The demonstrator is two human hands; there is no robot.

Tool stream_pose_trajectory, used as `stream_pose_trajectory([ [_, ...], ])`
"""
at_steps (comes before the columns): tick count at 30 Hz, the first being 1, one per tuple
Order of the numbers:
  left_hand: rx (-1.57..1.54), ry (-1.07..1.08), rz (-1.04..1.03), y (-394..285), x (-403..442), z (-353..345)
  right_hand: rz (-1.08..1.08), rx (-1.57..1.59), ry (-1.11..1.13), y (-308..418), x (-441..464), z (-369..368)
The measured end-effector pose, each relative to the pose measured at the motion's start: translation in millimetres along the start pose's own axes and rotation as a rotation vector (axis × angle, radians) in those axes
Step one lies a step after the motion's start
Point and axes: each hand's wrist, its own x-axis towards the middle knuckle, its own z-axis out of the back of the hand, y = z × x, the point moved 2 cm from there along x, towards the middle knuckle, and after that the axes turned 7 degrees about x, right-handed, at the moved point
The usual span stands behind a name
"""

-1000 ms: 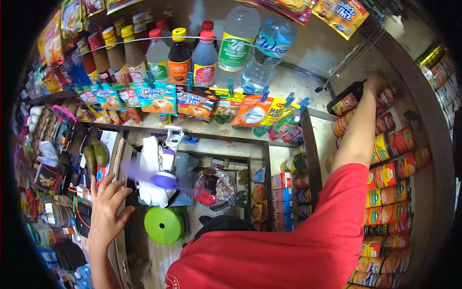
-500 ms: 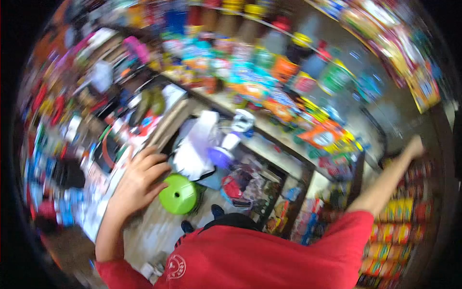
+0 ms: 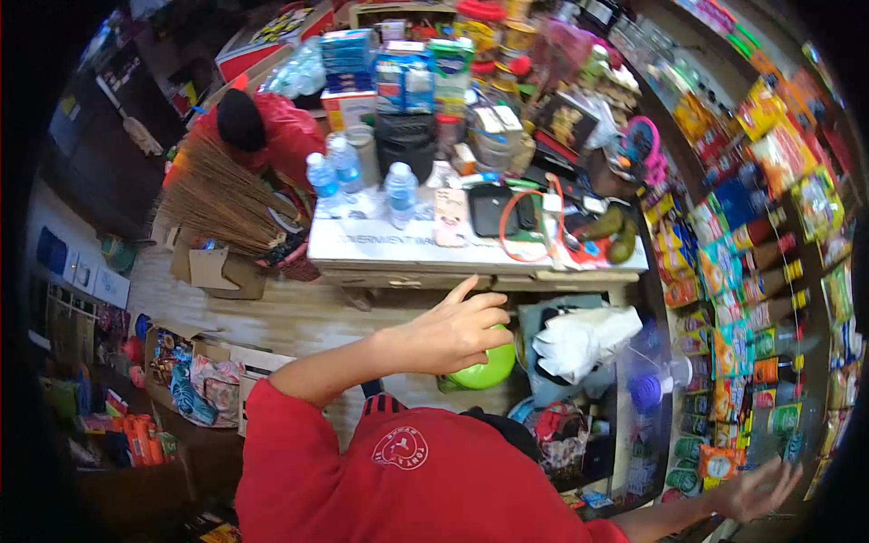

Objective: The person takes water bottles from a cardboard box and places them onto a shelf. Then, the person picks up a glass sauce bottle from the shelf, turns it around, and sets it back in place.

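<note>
My left hand (image 3: 457, 328) hangs in the air just above a green round stool (image 3: 489, 366), fingers loosely apart and holding nothing. Beyond it is a white-topped table (image 3: 362, 246) bearing a phone in a patterned case (image 3: 450, 217), a black item (image 3: 491, 211), an orange cord (image 3: 559, 237) and green fruits (image 3: 623, 242). My right hand (image 3: 765, 489) is at the lower right, slightly blurred, its fingers spread with nothing in them. It is beside the shelf of bottles and hanging packets, near an orange packet (image 3: 720, 462).
A person in red (image 3: 290, 131) is behind the table's left end, beside a stick broom (image 3: 213, 195). Water bottles (image 3: 401, 195) stand on the table. White bags (image 3: 584, 342) lie right of the stool, near a purple fan (image 3: 645, 391). Open boxes (image 3: 222, 270) sit on the floor.
The view has swung left from the bottle and can shelves to the table. My right hand has come away from the cans. My left hand is now over the stool.
</note>
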Motion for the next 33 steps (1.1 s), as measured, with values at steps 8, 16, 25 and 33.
stream_pose_trajectory([
  [8,-0.067,0.016,0.461,96,-216,65,-0.121,0.959,0.895,364,-19,-147],
  [16,-0.111,-0.095,0.740,120,-313,103,-0.084,1.049,1.253,549,-57,-277],
  [25,0.008,-0.244,1.091,112,-362,98,-0.145,1.158,1.175,608,-102,-359],
  [33,0.001,-0.214,1.222,122,-399,99,-0.188,1.278,1.046,661,-98,-389],
])
